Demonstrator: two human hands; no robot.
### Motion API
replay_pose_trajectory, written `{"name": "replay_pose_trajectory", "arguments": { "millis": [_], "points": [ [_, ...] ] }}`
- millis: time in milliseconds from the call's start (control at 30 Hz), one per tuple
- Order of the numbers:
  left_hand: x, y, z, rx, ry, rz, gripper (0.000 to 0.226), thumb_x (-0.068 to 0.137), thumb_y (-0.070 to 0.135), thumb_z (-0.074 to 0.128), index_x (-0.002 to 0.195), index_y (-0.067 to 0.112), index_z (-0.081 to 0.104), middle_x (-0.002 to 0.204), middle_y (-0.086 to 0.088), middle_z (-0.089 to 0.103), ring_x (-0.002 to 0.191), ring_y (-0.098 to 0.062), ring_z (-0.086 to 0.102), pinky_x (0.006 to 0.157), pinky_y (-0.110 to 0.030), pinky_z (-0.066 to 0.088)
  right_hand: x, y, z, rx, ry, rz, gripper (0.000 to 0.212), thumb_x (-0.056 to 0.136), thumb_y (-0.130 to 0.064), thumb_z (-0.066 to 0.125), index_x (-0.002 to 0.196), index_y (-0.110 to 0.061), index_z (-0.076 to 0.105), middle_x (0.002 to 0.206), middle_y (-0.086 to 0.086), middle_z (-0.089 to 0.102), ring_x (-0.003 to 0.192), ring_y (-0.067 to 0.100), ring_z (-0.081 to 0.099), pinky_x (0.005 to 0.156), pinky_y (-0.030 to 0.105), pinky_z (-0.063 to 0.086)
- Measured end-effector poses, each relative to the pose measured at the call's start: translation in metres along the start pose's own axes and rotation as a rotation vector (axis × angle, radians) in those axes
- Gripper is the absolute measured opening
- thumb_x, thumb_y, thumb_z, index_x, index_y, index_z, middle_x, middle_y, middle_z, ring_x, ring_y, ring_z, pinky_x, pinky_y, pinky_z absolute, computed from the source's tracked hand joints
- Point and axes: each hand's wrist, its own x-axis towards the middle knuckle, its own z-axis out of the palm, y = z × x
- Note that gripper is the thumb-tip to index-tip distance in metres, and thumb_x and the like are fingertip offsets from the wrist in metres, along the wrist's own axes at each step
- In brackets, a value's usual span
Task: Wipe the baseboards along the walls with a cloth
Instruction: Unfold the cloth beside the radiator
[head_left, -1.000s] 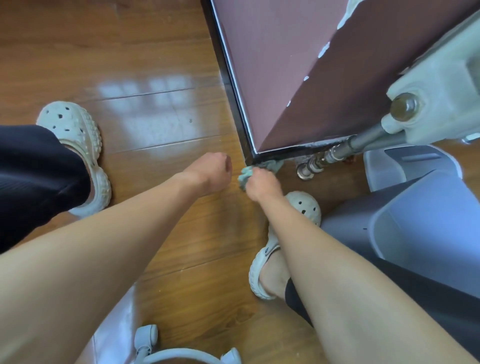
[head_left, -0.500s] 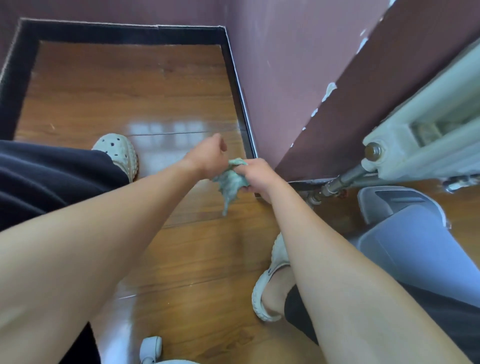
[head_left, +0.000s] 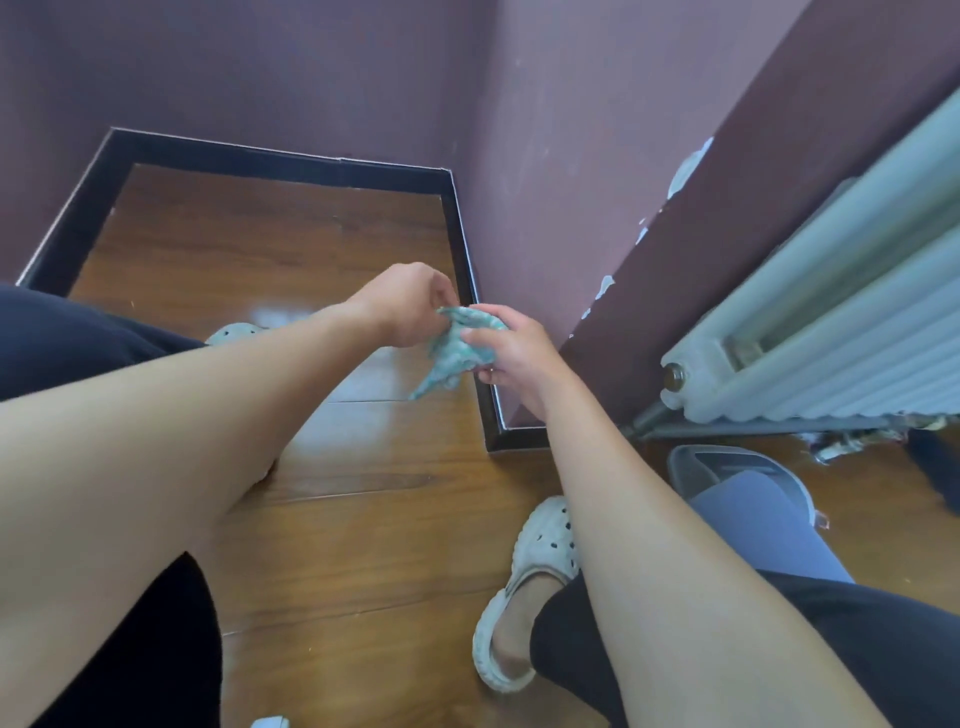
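We're holding the cloth (head_left: 457, 349) up in both hands, clear of the floor (head_left: 337, 519). It's teal-green and bunched, with one tail hanging down toward the boards. Left hand (head_left: 408, 306) is pinching the top-left edge with curled fingers. Right hand (head_left: 514, 361) is gripping the other side, with the thumb lying across the fabric and the fingers wrapping under it. The hands are sitting close together with the cloth bridging them.

In view the cloth is overlapping the black baseboard (head_left: 470, 260) at the foot of the purple wall (head_left: 545, 182), near the outer corner where the strip turns right. It's looking lifted off the strip, but we can't confirm contact from this angle. More black baseboard is running round the far alcove, along the back and left sides.

We're crouching on the wood floor, with dark fabric over the knees showing at both lower edges. Right clog (head_left: 543, 540) is sitting just beside the right forearm; left clog (head_left: 236, 331) is peeking out behind the left forearm, mostly hidden.

On the right, a pale ribbed radiator (head_left: 831, 332) is hanging on the darker wall face, with a pipe (head_left: 737, 427) running under it. White patches of flaked paint (head_left: 688, 169) are showing along the wall's corner edge. A grey plastic bin (head_left: 753, 499) is sitting below the radiator, just right of the right arm — we can't see its contents. A small white object (head_left: 270, 722) is getting cut off at the bottom edge — we can't identify it.
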Motion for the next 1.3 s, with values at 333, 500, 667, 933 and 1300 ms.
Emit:
{"name": "replay_pose_trajectory", "arguments": {
  "millis": [333,500,667,933,1300],
  "points": [
    [-0.012,0.017,-0.035,-0.067,0.204,-0.131,0.023,0.089,0.021,0.043,0.106,0.017,0.058,0.103,-0.002,0.063,0.095,-0.026,0.058,0.075,-0.033,0.045,-0.017,-0.004,0.006,-0.463,-0.012,0.043,0.024,0.083,-0.031,0.076,0.1,-0.02,0.063,0.085,0.006,0.075,0.063,0.015,0.062,0.057,0.026,0.045],
    [-0.016,0.034,-0.071,-0.236,0.273,-0.203,0.028,0.08,0.019,0.041,0.1,0.015,0.061,0.096,-0.002,0.063,0.08,-0.021,0.054,0.06,-0.03,0.04,-0.027,-0.034,0.009,-0.546,0.014,-0.103,0.037,0.077,-0.034,0.076,0.061,-0.021,0.046,0.06,-0.003,0.041,0.06,0.018,0.038,0.058,0.03,0.032],
    [-0.009,0.046,-0.085,-0.247,0.286,-0.258,0.026,0.091,0.025,0.042,0.112,0.012,0.053,0.102,-0.004,0.058,0.087,-0.025,0.053,0.064,-0.033,0.039,-0.035,-0.061,0.017,-0.297,-0.071,-0.145,0.025,0.064,-0.036,0.069,0.069,-0.016,0.054,0.073,-0.001,0.05,0.068,0.019,0.043,0.069,0.036,0.036],
    [-0.006,-0.006,-0.042,-0.277,0.237,-0.437,0.035,0.097,0.014,0.044,0.13,0.003,0.041,0.125,-0.021,0.056,0.111,-0.038,0.056,0.08,-0.04,0.045,-0.027,-0.03,0.034,-0.056,-0.077,-0.009,0.047,0.065,-0.029,0.074,0.1,-0.003,0.058,0.111,0.023,0.067,0.086,0.031,0.065,0.083,0.051,0.054],
    [-0.052,-0.058,-0.005,-0.147,0.35,-0.762,0.042,0.093,0.018,0.05,0.132,0.006,0.039,0.137,-0.018,0.047,0.122,-0.04,0.054,0.096,-0.046,0.044,-0.043,0.027,0.062,-0.25,-0.256,0.118,0.026,0.079,-0.005,0.075,0.105,-0.008,0.072,0.103,0.006,0.077,0.086,0.02,0.073,0.066,0.023,0.058]
  ]
}}
